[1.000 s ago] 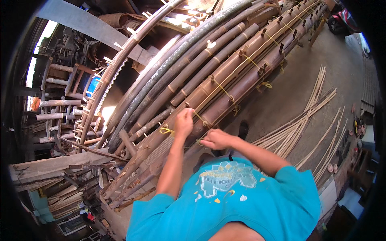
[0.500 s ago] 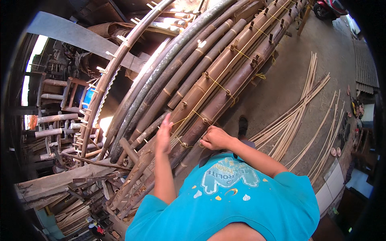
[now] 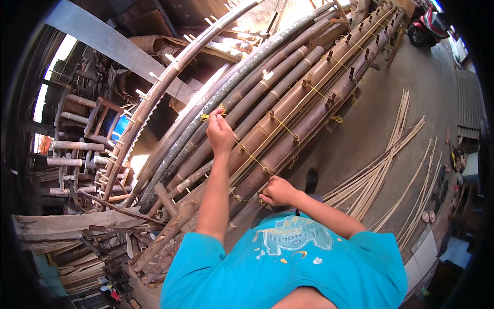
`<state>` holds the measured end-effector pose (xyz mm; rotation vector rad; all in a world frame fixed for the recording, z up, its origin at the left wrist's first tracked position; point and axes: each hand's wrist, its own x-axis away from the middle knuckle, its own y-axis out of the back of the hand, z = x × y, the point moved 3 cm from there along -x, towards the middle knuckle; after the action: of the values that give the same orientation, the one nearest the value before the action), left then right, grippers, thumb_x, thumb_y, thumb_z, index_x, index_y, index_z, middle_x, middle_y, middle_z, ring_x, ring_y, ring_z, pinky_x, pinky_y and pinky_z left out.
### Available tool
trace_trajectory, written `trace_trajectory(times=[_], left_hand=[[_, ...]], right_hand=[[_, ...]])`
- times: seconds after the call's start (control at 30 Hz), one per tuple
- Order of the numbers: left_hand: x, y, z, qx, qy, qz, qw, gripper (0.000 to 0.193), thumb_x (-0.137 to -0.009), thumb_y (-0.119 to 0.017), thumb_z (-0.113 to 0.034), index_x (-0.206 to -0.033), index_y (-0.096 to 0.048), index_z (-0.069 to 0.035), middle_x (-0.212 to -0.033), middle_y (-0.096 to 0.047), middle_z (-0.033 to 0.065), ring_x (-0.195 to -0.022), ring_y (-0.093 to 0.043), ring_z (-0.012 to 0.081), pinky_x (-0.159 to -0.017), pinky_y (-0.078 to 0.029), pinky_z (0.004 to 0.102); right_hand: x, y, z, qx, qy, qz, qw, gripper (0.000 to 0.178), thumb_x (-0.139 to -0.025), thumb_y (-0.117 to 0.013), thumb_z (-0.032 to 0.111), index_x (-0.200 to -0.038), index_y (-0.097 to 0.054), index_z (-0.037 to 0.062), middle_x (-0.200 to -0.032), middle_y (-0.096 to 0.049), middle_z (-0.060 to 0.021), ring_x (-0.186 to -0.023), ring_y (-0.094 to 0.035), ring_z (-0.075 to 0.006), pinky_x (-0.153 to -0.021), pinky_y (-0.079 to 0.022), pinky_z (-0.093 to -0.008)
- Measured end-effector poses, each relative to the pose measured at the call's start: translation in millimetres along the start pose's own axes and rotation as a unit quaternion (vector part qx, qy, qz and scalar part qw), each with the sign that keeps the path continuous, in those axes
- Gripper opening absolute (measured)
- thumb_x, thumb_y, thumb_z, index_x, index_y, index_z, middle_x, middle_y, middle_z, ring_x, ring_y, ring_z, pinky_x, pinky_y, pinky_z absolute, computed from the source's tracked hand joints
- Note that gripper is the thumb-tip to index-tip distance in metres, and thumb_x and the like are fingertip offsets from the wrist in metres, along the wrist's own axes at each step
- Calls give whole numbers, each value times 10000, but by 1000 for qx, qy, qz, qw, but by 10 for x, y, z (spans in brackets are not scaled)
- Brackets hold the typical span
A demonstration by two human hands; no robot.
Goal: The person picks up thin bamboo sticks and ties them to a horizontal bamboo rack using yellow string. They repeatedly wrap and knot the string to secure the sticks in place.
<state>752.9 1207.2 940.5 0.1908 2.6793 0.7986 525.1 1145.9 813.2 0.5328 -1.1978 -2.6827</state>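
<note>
A long row of thick brown bamboo poles (image 3: 314, 87) lies side by side, laced together with yellow cord (image 3: 280, 123). My left hand (image 3: 220, 132) is raised over the poles, fist closed on the yellow cord's loose end, which sticks out above the knuckles. My right hand (image 3: 278, 191) sits lower, at the near edge of the outer pole, fingers pinched on the same cord where it wraps around the bamboo. The cord runs taut between both hands. I wear a turquoise shirt.
Thin split bamboo strips (image 3: 383, 175) lie fanned on the concrete floor to the right. A curved bamboo ladder-like frame with pegs (image 3: 154, 98) arcs at the left, beside stacked wood and poles (image 3: 77, 154). A red motorbike (image 3: 427, 28) stands at the far top right.
My left hand has moved up and away across the poles, pulling the yellow cord out longer. The right hand has stayed at the pole's near edge.
</note>
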Motion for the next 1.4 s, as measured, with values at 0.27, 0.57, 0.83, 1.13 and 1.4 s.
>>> trace_trajectory(times=[0.27,0.57,0.83,1.13,1.4], left_hand=[[34,-95,1201,-129,51,121,983,415,-966,-489,-201,-1365,-460,-89,-1060,-644,314,-999,-616,486,-856,-477,541],[1807,1005,1283,-127,91,243,957,250,-922,-552,-158,-1116,-593,-6,-982,-662,270,-969,-633,445,-854,-493,504],[1879,916,1395,-148,51,185,970,298,-945,-577,-282,-1018,-621,4,-942,-677,210,-886,-674,337,-797,-515,422],[1799,1010,1338,-109,45,186,975,285,-1017,-493,-291,-1108,-638,-63,-966,-657,257,-951,-612,474,-803,-484,508],[1696,1031,1393,-38,58,202,977,257,-985,-534,-252,-943,-676,-42,-805,-642,219,-756,-645,372,-693,-489,431]], right_hand=[[-30,55,167,-2,-38,5,999,190,-798,-647,220,-698,-657,59,-750,-671,-145,-738,-645,-306,-833,-481,-413],[22,-859,695,-714,-403,149,552,321,-999,-557,388,-1190,-600,133,-1047,-649,-14,-925,-622,-135,-836,-515,-302],[-1565,-822,1722,-385,-151,-205,887,314,-1004,-443,305,-902,-638,80,-753,-605,-58,-732,-604,-194,-699,-508,-340],[-2124,-454,522,-127,-127,122,976,578,-979,-477,540,-969,-733,22,-902,-701,-172,-850,-671,-242,-783,-500,-398],[-192,-778,950,-171,54,57,982,482,-964,-557,328,-624,-561,-13,-631,-578,-218,-627,-547,-427,-604,-469,-486]])
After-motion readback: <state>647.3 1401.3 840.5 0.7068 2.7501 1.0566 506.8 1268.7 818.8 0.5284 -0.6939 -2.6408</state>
